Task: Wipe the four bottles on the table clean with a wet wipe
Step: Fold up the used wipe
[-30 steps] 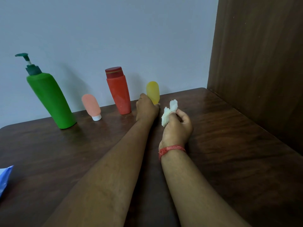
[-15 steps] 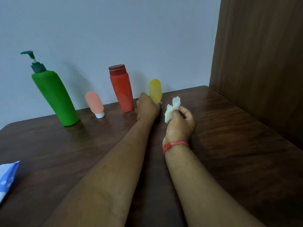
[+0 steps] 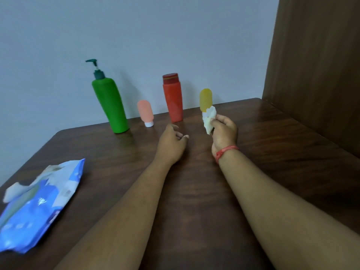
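Observation:
Against the wall stand a green pump bottle (image 3: pixel 111 106), a small pink tube (image 3: pixel 145 112) on its white cap, a red bottle (image 3: pixel 173 100) and a small yellow tube (image 3: pixel 205 99). My right hand (image 3: pixel 224 131) holds a crumpled white wet wipe (image 3: pixel 208 120) just in front of the yellow tube, hiding its base. My left hand (image 3: pixel 172 142) rests on the dark wooden table (image 3: pixel 272 145) in front of the red bottle, fingers loosely curled, holding nothing.
A blue wet-wipe pack (image 3: pixel 39 203) lies open near the table's left edge. A dark wooden panel (image 3: pixel 315 65) rises along the right side. A pale wall (image 3: pixel 136 36) stands right behind the bottles.
My left hand has come off the yellow tube and drawn back toward me and to the left. The view has swung left, bringing the wipe pack into sight.

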A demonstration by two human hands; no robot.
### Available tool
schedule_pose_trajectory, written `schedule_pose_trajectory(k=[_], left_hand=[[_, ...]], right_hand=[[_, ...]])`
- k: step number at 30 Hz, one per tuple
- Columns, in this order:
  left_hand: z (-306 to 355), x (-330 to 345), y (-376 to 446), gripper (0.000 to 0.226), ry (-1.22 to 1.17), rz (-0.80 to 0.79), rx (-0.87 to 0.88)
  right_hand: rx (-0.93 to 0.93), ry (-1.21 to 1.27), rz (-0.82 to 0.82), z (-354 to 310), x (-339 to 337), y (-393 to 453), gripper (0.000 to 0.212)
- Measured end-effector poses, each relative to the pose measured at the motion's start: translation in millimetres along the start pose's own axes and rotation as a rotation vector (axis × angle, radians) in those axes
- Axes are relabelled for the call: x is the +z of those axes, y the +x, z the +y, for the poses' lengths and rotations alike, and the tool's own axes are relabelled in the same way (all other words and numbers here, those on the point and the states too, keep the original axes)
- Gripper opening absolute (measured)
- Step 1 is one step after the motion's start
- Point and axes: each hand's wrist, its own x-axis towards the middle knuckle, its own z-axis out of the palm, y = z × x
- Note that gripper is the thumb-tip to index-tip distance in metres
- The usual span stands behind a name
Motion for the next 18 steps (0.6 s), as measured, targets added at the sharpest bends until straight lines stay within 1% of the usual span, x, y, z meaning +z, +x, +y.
schedule_pose_trajectory(k=[2,3,6,9,14,18], left_hand=[[-9.0,-23.8,-22.3,0.037,-0.030,0.010,-0.019],[-13.5,-35.8,-33.4,0.036,-0.047,0.015,-0.031],[-23.2,-69.3,-65.7,0.032,-0.101,0.027,-0.076],[-28.8,-95.9,-94.0,0.030,-0.152,0.039,-0.111],[-30.2,-119.8,-124.7,0.032,-0.200,0.049,-0.141],[-26.7,-124.0,-134.2,0.040,-0.236,-0.005,-0.131]], right_hand=[[0.043,-0.006,-0.138,4.0,1.9,-8.8,0.029],[0.071,-0.016,-0.210,5.1,3.2,-15.1,0.030],[0.156,-0.074,-0.387,6.6,7.3,-39.5,0.024],[0.178,-0.125,-0.521,6.3,11.1,-67.6,0.021],[0.196,-0.180,-0.621,10.7,15.3,-110.6,0.019],[0.199,-0.207,-0.677,17.4,15.2,-133.0,0.017]])
